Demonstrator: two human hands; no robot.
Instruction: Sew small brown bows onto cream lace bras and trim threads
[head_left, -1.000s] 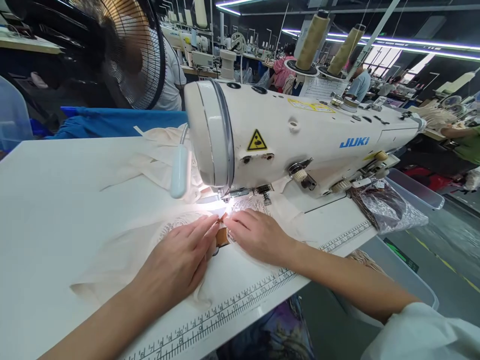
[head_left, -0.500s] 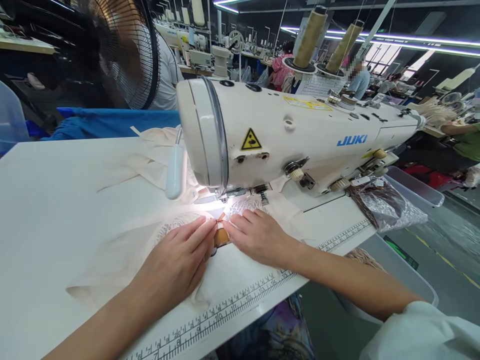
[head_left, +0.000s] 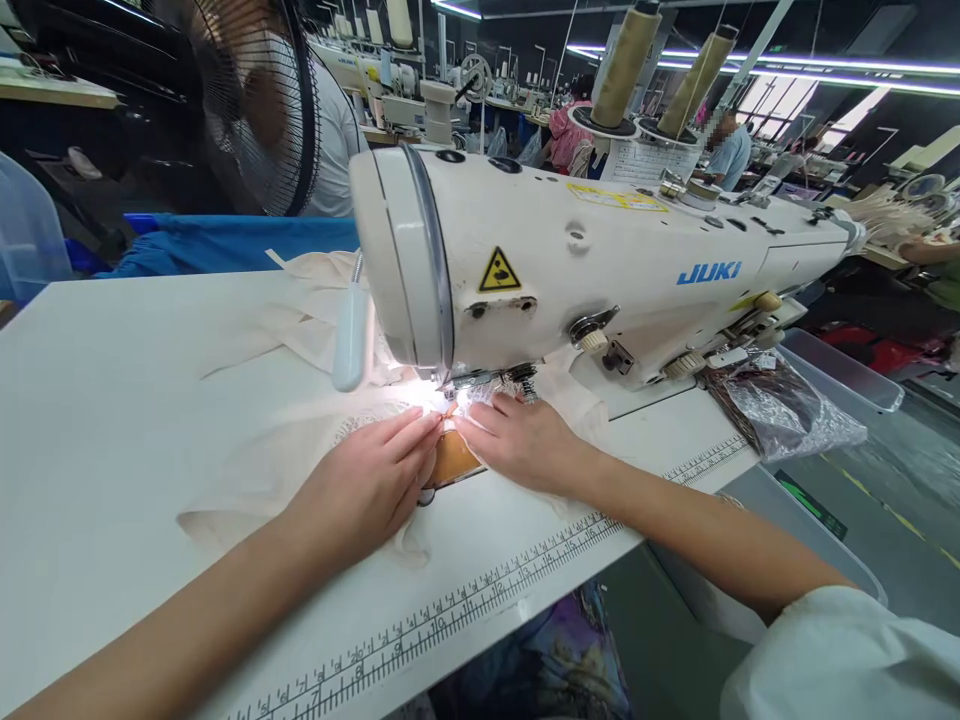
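A white JUKI sewing machine [head_left: 600,270] stands on the white table [head_left: 112,420]. Cream fabric with a lace edge [head_left: 277,460] lies under its needle, lit by the machine's lamp. My left hand [head_left: 367,485] lies flat on the fabric, fingers stretched toward the needle. My right hand [head_left: 521,440] rests flat on the lace just right of the needle, its fingertips almost meeting the left ones. Between the hands shows a small brown piece [head_left: 454,462]. The presser foot [head_left: 450,392] sits just beyond the fingertips.
A printed ruler [head_left: 480,610] runs along the table's front edge. A crinkled plastic bag [head_left: 787,405] lies right of the machine, above clear bins [head_left: 847,370]. Two thread cones [head_left: 660,70] stand on top. A fan [head_left: 255,100] and blue cloth [head_left: 232,240] are behind, with other workers further back.
Both hands have slid the fabric forward toward the needle. More of the brown piece now shows between them.
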